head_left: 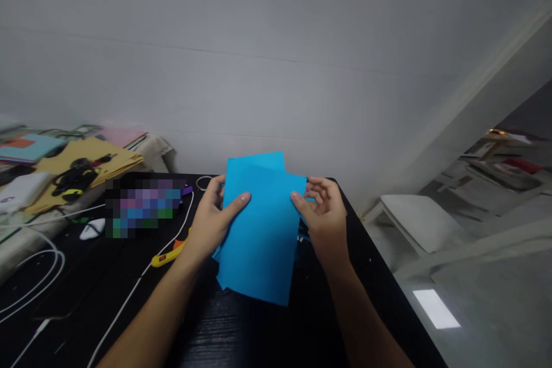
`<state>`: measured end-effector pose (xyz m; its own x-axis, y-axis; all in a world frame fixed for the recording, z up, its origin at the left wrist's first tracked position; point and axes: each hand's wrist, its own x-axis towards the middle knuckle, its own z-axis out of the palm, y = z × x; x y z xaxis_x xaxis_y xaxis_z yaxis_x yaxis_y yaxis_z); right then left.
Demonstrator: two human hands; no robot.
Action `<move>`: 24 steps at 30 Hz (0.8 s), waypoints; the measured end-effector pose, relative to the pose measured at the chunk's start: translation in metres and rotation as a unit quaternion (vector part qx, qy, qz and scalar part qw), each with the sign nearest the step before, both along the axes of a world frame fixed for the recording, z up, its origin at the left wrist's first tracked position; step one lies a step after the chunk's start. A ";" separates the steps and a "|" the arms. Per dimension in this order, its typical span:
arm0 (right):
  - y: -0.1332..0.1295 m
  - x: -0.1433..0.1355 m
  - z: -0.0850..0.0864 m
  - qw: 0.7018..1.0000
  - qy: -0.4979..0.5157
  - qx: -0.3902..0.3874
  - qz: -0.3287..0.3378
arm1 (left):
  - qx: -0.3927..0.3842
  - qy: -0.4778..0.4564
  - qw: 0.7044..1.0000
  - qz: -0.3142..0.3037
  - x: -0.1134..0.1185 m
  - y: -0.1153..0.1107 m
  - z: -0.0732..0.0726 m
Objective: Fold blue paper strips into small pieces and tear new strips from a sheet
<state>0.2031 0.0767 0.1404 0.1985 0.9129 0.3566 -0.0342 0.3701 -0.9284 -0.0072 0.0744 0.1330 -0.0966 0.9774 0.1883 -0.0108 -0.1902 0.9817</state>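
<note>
L hand (219,213) and R hand (323,215) pinch blue paper (261,230) btwn them, above black table (207,322); yellow cutter (168,256) near L wrist.

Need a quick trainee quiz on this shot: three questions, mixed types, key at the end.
1. True or false: the left hand and the right hand both hold the blue paper.

2. Multiple choice: what is the main colour of the tool beside the left forearm?
A) Green
B) Yellow
C) White

3. Fill in the blank: the white seat stands on the person's ____ side of the black table.

Key: 1 true; 2 B; 3 right.
</note>
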 end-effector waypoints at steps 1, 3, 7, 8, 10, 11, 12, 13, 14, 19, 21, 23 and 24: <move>0.000 0.000 -0.001 1.000 -0.004 0.001 -0.004 | 0.005 -0.008 1.000 0.016 -0.001 0.000 0.001; 0.000 0.000 0.000 0.999 -0.010 -0.019 0.031 | 0.010 -0.015 0.999 0.041 -0.002 0.000 0.003; -0.007 0.000 0.006 0.989 -0.026 -0.079 0.121 | -0.022 -0.013 0.999 0.035 -0.005 0.002 0.002; -0.009 0.000 0.008 0.988 -0.033 -0.084 0.126 | -0.030 -0.016 0.999 0.030 -0.005 0.003 0.000; -0.012 0.001 0.010 0.988 -0.044 -0.083 0.125 | -0.037 -0.016 0.999 0.016 -0.006 0.006 -0.004; -0.013 0.002 0.011 0.989 -0.044 -0.078 0.122 | -0.037 -0.016 0.999 0.006 -0.006 0.007 -0.006; -0.014 0.002 0.010 0.989 -0.040 -0.073 0.120 | -0.037 -0.016 0.999 -0.008 -0.007 0.007 -0.008; -0.014 0.003 0.010 0.989 -0.032 -0.070 0.122 | -0.038 -0.016 0.999 -0.026 -0.007 0.008 -0.010; -0.014 0.003 0.009 0.989 -0.020 -0.073 0.131 | -0.039 -0.017 0.998 -0.048 -0.008 0.007 -0.011; -0.011 0.005 0.004 0.971 0.044 -0.139 0.189 | -0.030 -0.019 0.987 -0.156 -0.007 0.003 -0.009; -0.011 0.003 0.005 0.971 0.044 -0.145 0.187 | -0.032 -0.029 0.982 -0.182 -0.004 0.001 -0.006; -0.012 -0.001 0.005 0.975 0.031 -0.137 0.172 | -0.043 -0.043 0.978 -0.197 -0.001 -0.002 -0.004; -0.013 -0.003 0.005 0.979 0.018 -0.127 0.157 | -0.049 -0.051 0.977 -0.200 0.001 -0.003 -0.004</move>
